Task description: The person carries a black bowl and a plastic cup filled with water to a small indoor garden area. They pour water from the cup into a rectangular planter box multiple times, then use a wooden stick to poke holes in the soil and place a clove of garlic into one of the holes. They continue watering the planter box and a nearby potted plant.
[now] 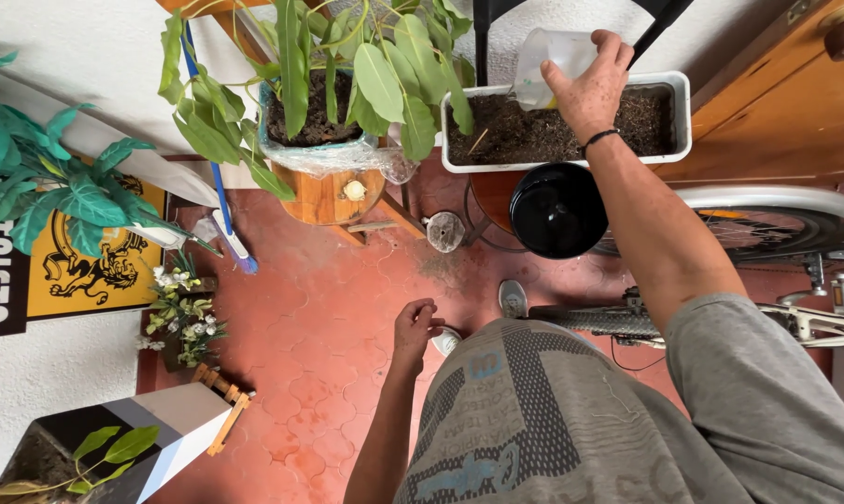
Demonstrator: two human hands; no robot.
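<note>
One head-worn camera looks steeply down over the person's chest at the red tile floor [329,317]. It sits close above the body, facing the far wall, where the white planter [660,121] stands far right.

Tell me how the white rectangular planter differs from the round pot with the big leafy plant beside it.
The white planter is a long plastic trough holding only bare soil; the round pot is wooden, plastic-lined, and crowded with broad green leaves. The right hand tips a clear plastic cup over the planter, while nothing touches the round pot. Both hold dark soil.
</note>
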